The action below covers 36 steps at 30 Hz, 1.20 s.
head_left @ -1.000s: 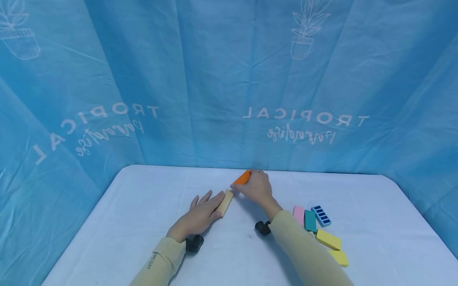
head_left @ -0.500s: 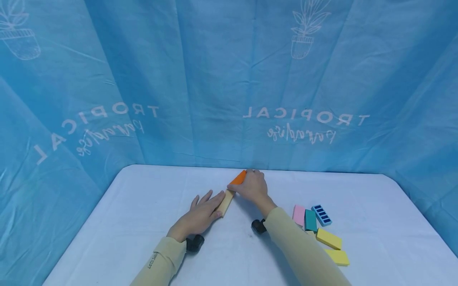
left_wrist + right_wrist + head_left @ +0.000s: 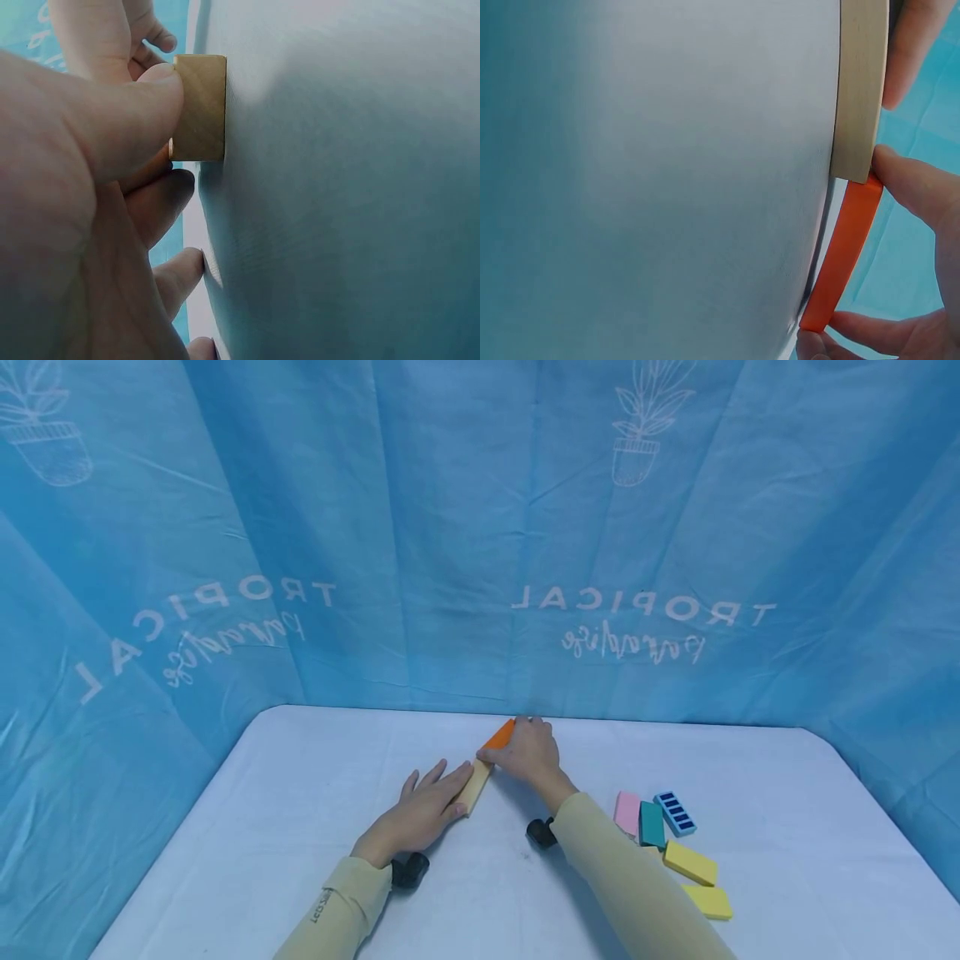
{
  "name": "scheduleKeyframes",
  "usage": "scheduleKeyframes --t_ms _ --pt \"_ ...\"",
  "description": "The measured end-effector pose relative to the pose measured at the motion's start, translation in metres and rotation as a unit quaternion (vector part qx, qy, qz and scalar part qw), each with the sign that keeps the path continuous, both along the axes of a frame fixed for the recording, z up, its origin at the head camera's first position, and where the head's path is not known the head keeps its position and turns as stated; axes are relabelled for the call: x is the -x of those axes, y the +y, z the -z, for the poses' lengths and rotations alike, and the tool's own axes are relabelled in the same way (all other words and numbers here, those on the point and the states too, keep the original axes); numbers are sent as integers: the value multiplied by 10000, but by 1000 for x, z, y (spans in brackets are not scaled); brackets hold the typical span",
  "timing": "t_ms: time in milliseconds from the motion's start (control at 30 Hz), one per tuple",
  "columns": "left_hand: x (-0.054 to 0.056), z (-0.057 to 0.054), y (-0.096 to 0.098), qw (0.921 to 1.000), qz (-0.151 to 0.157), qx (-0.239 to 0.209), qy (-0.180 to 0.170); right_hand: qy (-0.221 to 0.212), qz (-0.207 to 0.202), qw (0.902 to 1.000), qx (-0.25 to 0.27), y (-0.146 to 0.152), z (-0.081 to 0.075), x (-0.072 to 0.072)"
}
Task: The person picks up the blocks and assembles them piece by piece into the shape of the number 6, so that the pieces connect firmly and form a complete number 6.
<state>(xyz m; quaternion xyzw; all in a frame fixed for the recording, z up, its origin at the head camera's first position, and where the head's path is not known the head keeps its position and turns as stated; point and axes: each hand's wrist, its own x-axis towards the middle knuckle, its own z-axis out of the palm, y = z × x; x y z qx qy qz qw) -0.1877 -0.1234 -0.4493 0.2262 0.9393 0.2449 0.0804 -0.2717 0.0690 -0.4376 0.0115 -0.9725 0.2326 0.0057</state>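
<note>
A plain wooden block (image 3: pixel 474 790) lies on the white table, its end grain (image 3: pixel 201 109) facing the left wrist camera. My left hand (image 3: pixel 416 814) rests against it, thumb and index finger on the block and the other fingers spread straight over the table. My right hand (image 3: pixel 531 752) holds an orange block (image 3: pixel 499 735) lengthwise, with the thumb at its near end and fingertips at its far end. In the right wrist view, the orange block (image 3: pixel 845 251) meets the end of the wooden block (image 3: pixel 860 90), forming a nearly straight line with it.
Right of my right forearm lie a pink block (image 3: pixel 627 812), a teal block (image 3: pixel 652 824), a light blue piece with dark squares (image 3: pixel 675 812) and two yellow blocks (image 3: pixel 691 862). My sleeve partly covers a pale block (image 3: pixel 652 853). A blue curtain (image 3: pixel 450 527) hangs behind the table.
My right hand has moved slightly left, bringing the orange block up to the far end of the wooden block, then stayed there. My left hand has kept its place.
</note>
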Motion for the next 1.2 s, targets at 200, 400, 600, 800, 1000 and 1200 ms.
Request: scheduleKeyframes --t_ms 200,400,600,800,1000,1200 --pt "0 0 0 10000 -2 -11 10 -124 -63 9999 -81 1 -1 -1" --pt "0 1 0 10000 -7 7 7 -166 -241 9996 -55 5 -1 -1" --pt "0 1 0 10000 -49 39 -23 -280 -414 9979 400 14 3 3" --pt "0 3 0 9999 -96 83 -28 -396 -432 9962 637 21 4 8" --pt "0 3 1 9999 -110 82 -23 -395 -413 9963 635 22 4 7" --pt "-1 1 0 9999 -87 66 11 -419 -316 9968 605 21 2 6"
